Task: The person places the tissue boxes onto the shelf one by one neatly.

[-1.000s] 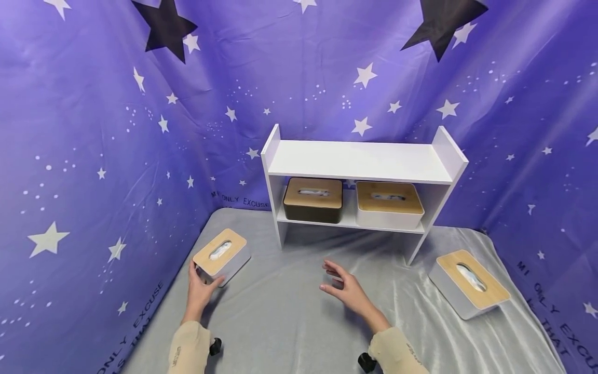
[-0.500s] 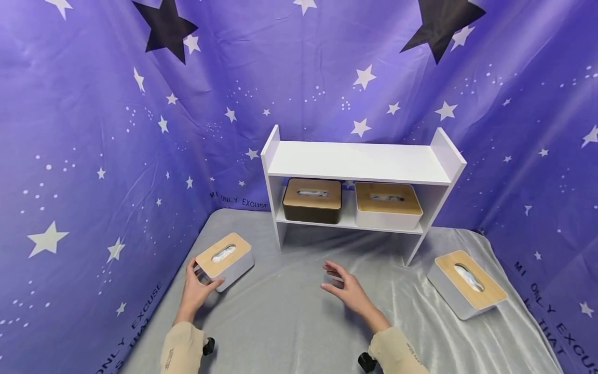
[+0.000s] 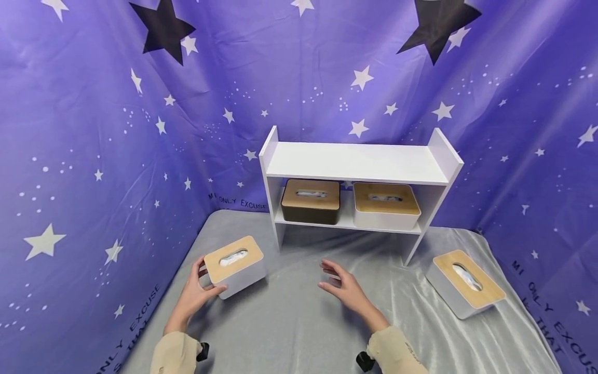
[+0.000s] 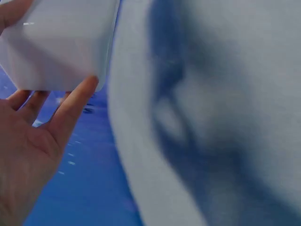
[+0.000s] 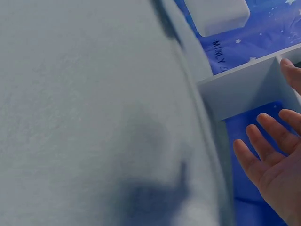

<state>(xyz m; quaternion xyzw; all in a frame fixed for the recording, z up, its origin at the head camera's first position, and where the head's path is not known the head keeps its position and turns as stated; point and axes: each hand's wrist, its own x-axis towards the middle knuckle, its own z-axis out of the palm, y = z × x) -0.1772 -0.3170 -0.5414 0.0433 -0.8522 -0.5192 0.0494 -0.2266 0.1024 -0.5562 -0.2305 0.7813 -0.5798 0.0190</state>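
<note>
My left hand (image 3: 193, 291) grips the near left end of a white tissue box (image 3: 243, 277) with a wooden lid, thumb on the front side and fingers on the far side. The left wrist view shows the box's white wall (image 4: 61, 56) between thumb and fingers. A shadow lies under the box on the grey cloth (image 3: 289, 322). My right hand (image 3: 348, 291) hovers over the cloth in front of the shelf, fingers loosely bent and holding nothing; the right wrist view shows its spread fingers (image 5: 268, 146).
A white two-tier shelf (image 3: 357, 161) stands at the back. On its lower board sit a dark tissue box (image 3: 310, 214) and a white tissue box (image 3: 386, 219), both wood-lidded. Another white tissue box (image 3: 450, 291) lies at the right. Purple star-patterned curtains (image 3: 224, 78) enclose the cloth-covered surface.
My left hand has carried the tissue box to the right and slightly toward me, turning it a little. The right hand has stayed almost in place.
</note>
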